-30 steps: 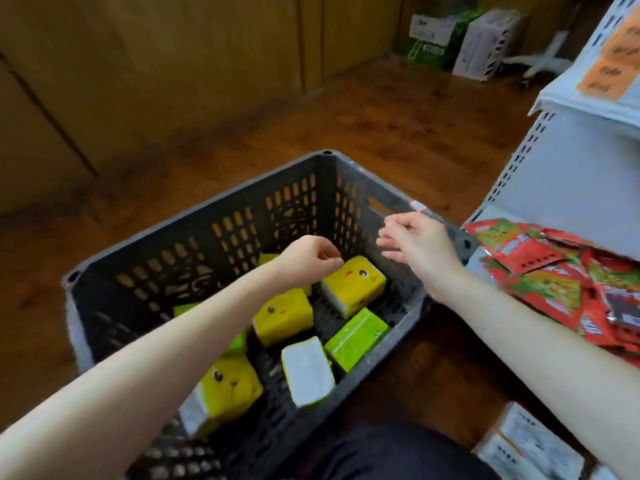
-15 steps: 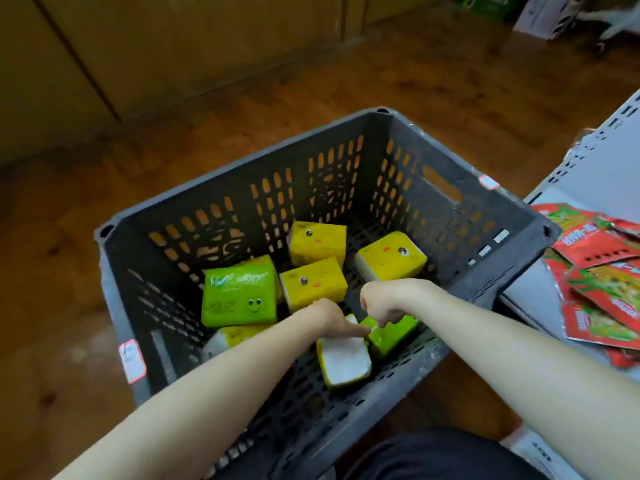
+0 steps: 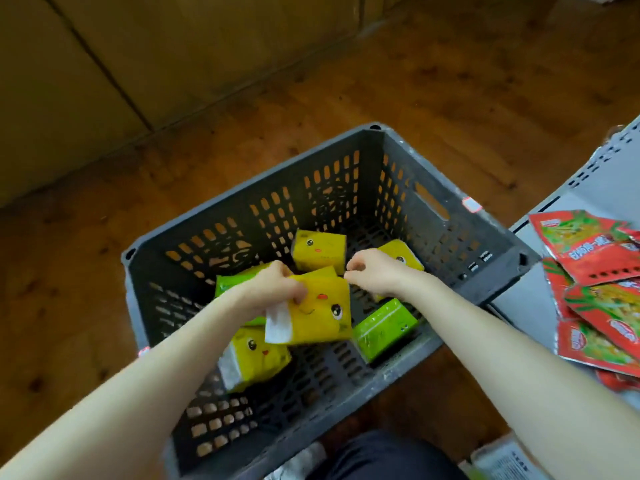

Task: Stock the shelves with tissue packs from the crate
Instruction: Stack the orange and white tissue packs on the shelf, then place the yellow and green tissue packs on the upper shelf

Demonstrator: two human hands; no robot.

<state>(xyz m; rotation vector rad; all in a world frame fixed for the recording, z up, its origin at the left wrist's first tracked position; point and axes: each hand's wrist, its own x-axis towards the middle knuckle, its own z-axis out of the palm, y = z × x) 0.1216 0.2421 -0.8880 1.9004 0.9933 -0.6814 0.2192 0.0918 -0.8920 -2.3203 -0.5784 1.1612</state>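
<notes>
Grey plastic walls of the crate (image 3: 457,247) surround both your hands. Your left hand (image 3: 273,289) curls tightly round the upper left edge of a yellow tissue pack (image 3: 322,310) with a cartoon face, holding it tilted above the other yellow packs (image 3: 318,251) and green packs (image 3: 384,327) on the crate floor. Your right hand (image 3: 372,271) is bunched in a loose fist just beside that pack's upper right corner, nothing visibly in it, while red snack packets (image 3: 595,258) lie on the grey shelf (image 3: 516,306) to your right.
</notes>
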